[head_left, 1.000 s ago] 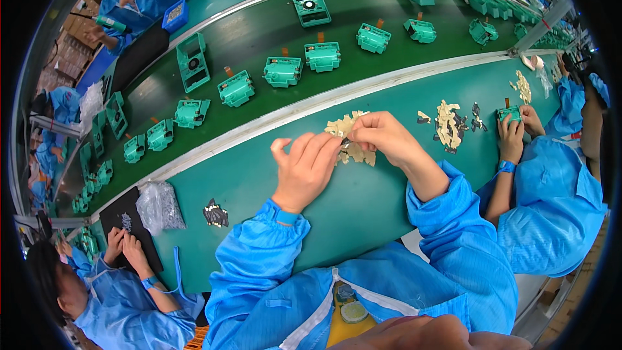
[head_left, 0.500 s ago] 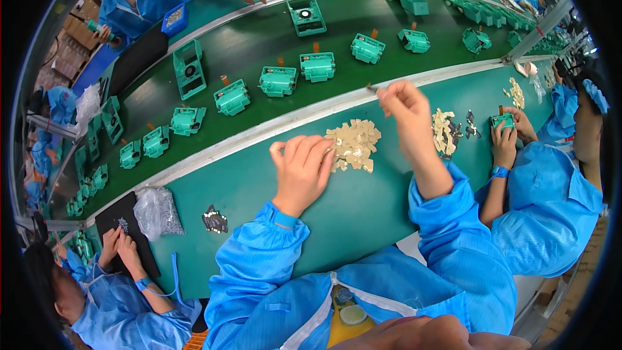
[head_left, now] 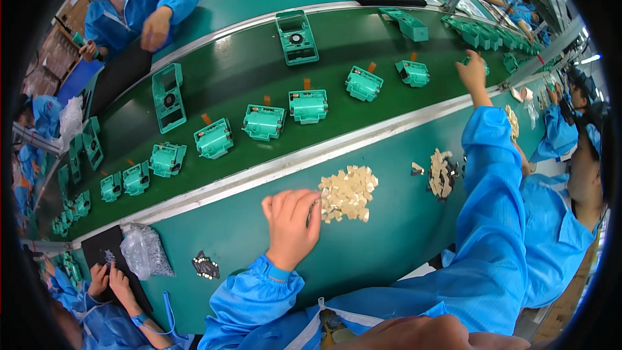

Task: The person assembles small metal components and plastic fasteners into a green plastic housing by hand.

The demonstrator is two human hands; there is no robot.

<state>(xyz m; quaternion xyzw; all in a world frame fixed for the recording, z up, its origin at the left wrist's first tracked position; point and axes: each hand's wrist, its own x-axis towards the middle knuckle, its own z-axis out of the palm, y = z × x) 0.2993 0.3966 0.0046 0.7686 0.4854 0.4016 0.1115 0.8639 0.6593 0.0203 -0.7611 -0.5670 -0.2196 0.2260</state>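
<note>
My right hand [head_left: 474,76] is stretched over the belt at the far right, its fingers curled over a green plastic housing [head_left: 485,66] that they partly cover. Near the middle of the bench, my left hand [head_left: 291,223] has its fingers bent together. A thin dark thing [head_left: 313,210] shows at its fingertips, too small to name. Right beside those fingertips lies a heap of small beige pieces [head_left: 348,193]. Farther right are a mixed pile of beige and black pieces [head_left: 442,175] and one small dark-and-beige piece [head_left: 416,168].
Several green housings with orange tabs, one of them a squat housing [head_left: 308,105], line the green belt [head_left: 363,39]. A metal rail [head_left: 291,161] divides belt and bench. Left are black pieces [head_left: 205,264] and a clear bag [head_left: 146,251]. Co-workers sit on both sides and opposite.
My right hand has moved from above the beige heap to a housing at the far right; the small dark piece it pinched is no longer visible there. The view has shifted; my left hand stays beside the heap.
</note>
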